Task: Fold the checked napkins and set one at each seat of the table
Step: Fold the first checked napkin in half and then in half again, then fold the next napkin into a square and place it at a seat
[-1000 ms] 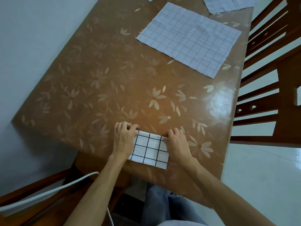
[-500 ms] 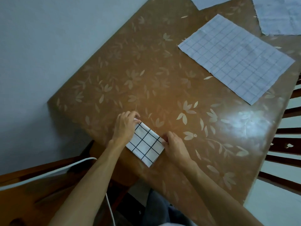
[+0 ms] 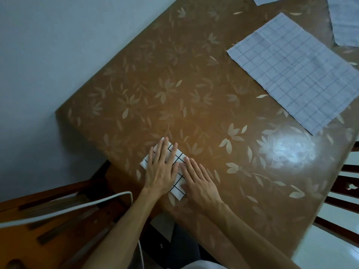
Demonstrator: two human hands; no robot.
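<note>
1. The folded napkin (image 3: 177, 176) lies flat on the table (image 3: 194, 90) near the table's edge closest to the person, at about 7 o'clock from the table's centre. It is white with a bold dark check.
2. Orientation: it is a small rectangle lying askew to the picture edges. Its long axis runs from about 10 o'clock to about 4 o'clock, one corner pointing toward the 10 o'clock side beyond the fingertips and the opposite corner toward the person at the 5 o'clock side.
3. The left hand (image 3: 162, 169) is spread flat, palm down, fingers extended and together, and rests on the upper-left part of the folded napkin. It grips nothing.
4. The right hand (image 3: 199, 182) is likewise flat and palm down, fingers extended, lying over the napkin's right edge and partly on the table. It grips nothing. The two hands sit just beside each other, the check showing between them.
5. An unfolded napkin (image 3: 295, 72), pale with a fine check, lies flat at about 2 o'clock from the folded one, well apart from it.
6. Another pale napkin (image 3: 344, 18) is cut off by the frame at the 1 o'clock corner.
7. A wooden chair (image 3: 345, 183) stands at 3 o'clock beside the table.
</note>
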